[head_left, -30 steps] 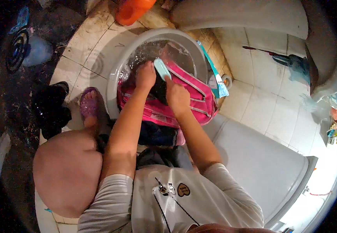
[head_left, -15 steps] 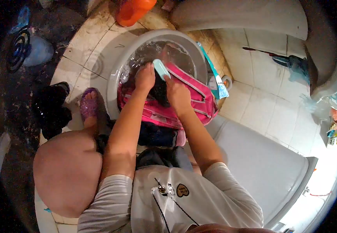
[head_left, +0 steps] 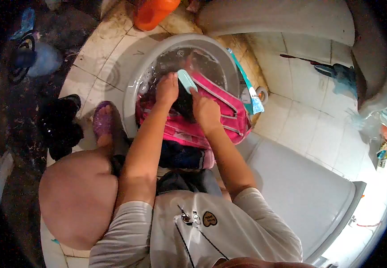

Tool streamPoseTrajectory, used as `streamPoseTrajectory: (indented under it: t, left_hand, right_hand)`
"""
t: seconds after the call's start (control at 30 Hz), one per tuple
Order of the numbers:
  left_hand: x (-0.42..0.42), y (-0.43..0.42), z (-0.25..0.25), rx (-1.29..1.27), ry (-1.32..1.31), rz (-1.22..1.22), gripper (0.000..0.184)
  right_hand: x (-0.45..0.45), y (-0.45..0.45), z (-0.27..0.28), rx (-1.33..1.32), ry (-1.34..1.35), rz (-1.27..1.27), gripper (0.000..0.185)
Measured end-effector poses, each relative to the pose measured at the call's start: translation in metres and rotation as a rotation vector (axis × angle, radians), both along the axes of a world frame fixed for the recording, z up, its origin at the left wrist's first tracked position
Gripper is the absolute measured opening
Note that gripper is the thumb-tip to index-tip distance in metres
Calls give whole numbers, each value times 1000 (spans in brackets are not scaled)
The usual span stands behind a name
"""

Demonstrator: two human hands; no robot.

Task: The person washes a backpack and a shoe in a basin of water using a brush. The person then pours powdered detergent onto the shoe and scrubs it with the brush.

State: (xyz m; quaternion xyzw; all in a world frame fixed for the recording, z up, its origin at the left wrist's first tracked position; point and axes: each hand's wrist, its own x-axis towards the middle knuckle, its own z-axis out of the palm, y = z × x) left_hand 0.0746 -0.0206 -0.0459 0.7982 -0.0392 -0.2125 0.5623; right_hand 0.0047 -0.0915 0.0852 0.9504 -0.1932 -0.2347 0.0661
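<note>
My right hand (head_left: 206, 111) is closed around one end of a pale mint scrub brush (head_left: 186, 81), whose bristles are turned out of sight. The brush lies over the black part of a wet pink bag (head_left: 202, 129) with grey trim. On the bag's far left side, my left hand (head_left: 167, 89) has its fingers bent on the dark fabric, which it appears to grip. The bag rests partly inside a grey basin (head_left: 133, 107) of sudsy water and hangs over its near rim.
A teal and white packet (head_left: 251, 97) stands right of the basin. An orange plastic object (head_left: 153, 13) is beyond it. On the right is a large pale grey panel (head_left: 300, 187). A foot in a purple sandal (head_left: 102, 123) is at left, near black items (head_left: 59, 127).
The brush and my right hand have shifted very slightly. My left hand stays at nearly the same place on the bag. The view has moved a little.
</note>
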Motion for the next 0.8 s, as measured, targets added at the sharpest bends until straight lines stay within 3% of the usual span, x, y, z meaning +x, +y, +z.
streamPoseTrajectory:
  t: [0.27,0.47,0.63,0.7,0.8]
  left_hand:
    - [-4,-5,-3,26,-10,-55,37]
    - [1,3,3,22,-14,-33,36]
    - [-3,-1,-7,-55,-2,-36,38]
    - [-6,-6,-7,-10,-42,-22,37]
    - [-4,-6,-10,1,-60,-56,35]
  right_hand:
    - [-64,-11,37,3,43,10,36]
    - [20,14,4,-7,53,-36,38]
    - [-36,1,30,43,-23,52,40]
    - [-55,0,45,-69,190,-42,40]
    - [-42,4,40,-17,109,-44,38]
